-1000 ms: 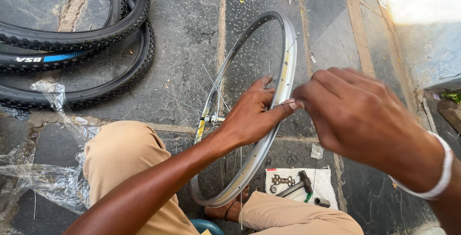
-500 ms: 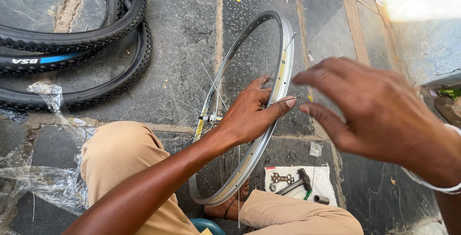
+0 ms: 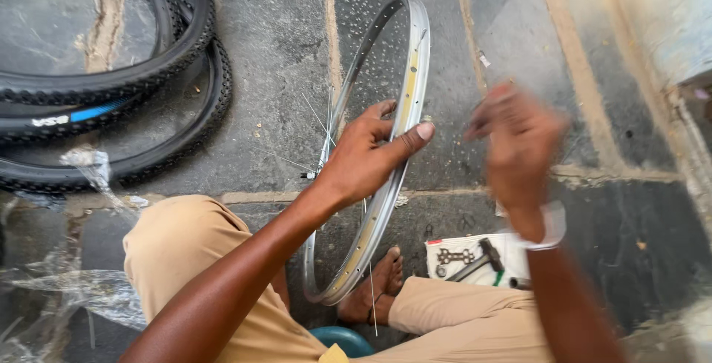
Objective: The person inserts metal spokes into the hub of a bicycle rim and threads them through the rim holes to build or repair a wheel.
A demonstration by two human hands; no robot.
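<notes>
- Here the left hand point(image 3: 367, 159) grips the rim point(image 3: 404, 122), fingers curled over its near edge and the thumb laid flat along the yellow strip inside the channel.
- The rim stands upright on the stone floor point(image 3: 274, 59), tilted a little, its lower arc resting between the person's knees beside a bare foot point(image 3: 378, 285).
- A few thin spokes point(image 3: 326, 129) hang loose inside the rim, near the left wrist.
- The right hand point(image 3: 519, 140) is raised in the air just right of the rim, clear of it; it is blurred, the fingers look loosely bent, and I cannot tell whether they pinch anything.
- A white band point(image 3: 545, 229) sits on the right wrist.
- On the floor under the right forearm lies a white sheet point(image 3: 463, 259) with a flat multi-hole wrench point(image 3: 454, 256) and a small hammer point(image 3: 482, 255) on it.
- Two black tyres point(image 3: 148, 74) lie stacked at the upper left, well apart from the rim.
- Crumpled clear plastic point(image 3: 74, 281) lies by the left knee.
- A blue-green stool edge point(image 3: 341, 337) shows beneath the person, at the bottom of the view.
</notes>
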